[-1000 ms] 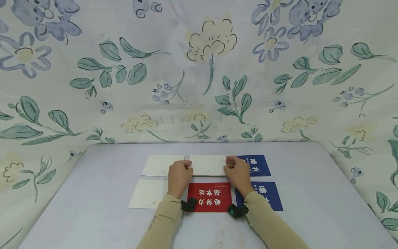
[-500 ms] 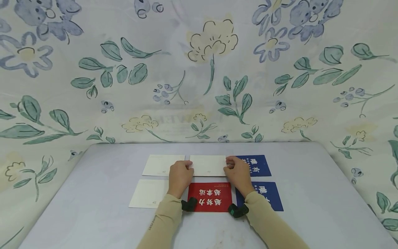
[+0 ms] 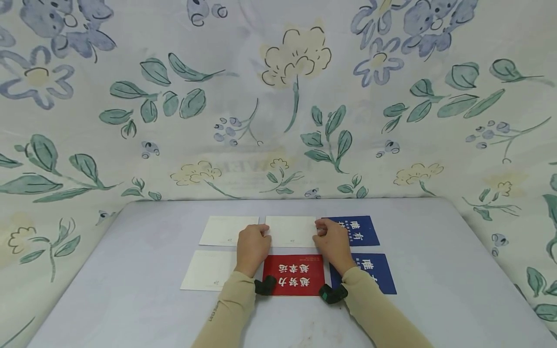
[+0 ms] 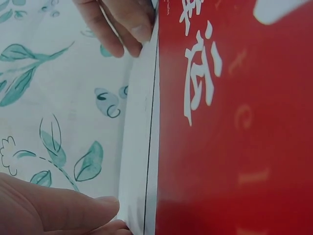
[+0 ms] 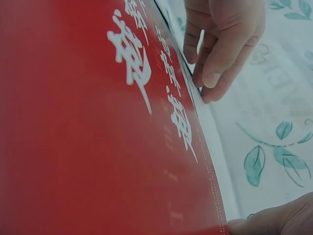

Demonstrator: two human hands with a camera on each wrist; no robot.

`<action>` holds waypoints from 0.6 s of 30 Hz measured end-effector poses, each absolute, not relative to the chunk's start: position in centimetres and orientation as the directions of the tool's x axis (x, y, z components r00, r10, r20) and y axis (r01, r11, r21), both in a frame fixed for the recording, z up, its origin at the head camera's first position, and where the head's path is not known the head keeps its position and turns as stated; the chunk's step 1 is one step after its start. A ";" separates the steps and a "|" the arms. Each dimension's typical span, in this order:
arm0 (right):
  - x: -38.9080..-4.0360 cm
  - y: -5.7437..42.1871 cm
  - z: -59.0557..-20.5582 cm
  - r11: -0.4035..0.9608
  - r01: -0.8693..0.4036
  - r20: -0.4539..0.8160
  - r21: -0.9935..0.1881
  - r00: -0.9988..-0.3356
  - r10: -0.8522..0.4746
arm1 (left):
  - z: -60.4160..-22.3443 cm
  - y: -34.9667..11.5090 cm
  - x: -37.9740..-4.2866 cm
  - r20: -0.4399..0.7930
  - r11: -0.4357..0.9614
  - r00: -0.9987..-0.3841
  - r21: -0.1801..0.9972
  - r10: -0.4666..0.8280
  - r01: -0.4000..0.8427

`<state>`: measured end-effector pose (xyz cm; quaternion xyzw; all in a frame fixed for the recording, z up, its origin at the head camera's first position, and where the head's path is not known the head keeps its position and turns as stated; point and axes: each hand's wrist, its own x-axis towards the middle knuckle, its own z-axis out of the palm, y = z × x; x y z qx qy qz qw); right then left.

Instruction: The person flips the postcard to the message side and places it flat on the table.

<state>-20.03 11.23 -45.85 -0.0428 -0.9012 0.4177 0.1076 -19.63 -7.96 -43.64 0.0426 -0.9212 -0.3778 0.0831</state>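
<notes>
A white card (image 3: 290, 231) lies in the middle of the back row, between my two hands. My left hand (image 3: 252, 247) pinches its left edge, thumb and fingertips close together. At the opposite edge my right hand (image 3: 334, 241) holds it the same way, partly over a blue card (image 3: 363, 232). Just in front is a red card (image 3: 293, 275) with white lettering. It fills much of both wrist views, where the white card (image 4: 137, 122) shows as only a narrow strip. The undersides of the fingers are hidden.
Another white card (image 3: 222, 231) lies at the back left and one more (image 3: 206, 270) at the front left, partly under my left arm. A second blue card (image 3: 378, 275) is at the front right. Behind the pale table (image 3: 109, 290) hangs a floral cloth (image 3: 243, 96).
The near edge of the middle white card has come down slightly toward the red card. Both hands stay almost in place at its sides.
</notes>
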 end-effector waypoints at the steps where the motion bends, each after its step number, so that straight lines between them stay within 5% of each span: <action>1: -20.0 11.2 -45.9 0.648 -0.013 0.158 -0.761 -0.973 0.167 | -43.6 -8.0 -19.6 0.118 0.710 -0.983 0.704 -0.142 -0.018; 18: -19.9 11.5 -45.0 0.633 -0.027 0.177 -0.774 -0.968 0.175 | -43.0 -8.6 -19.8 0.143 0.665 -0.976 0.747 -0.163 -0.001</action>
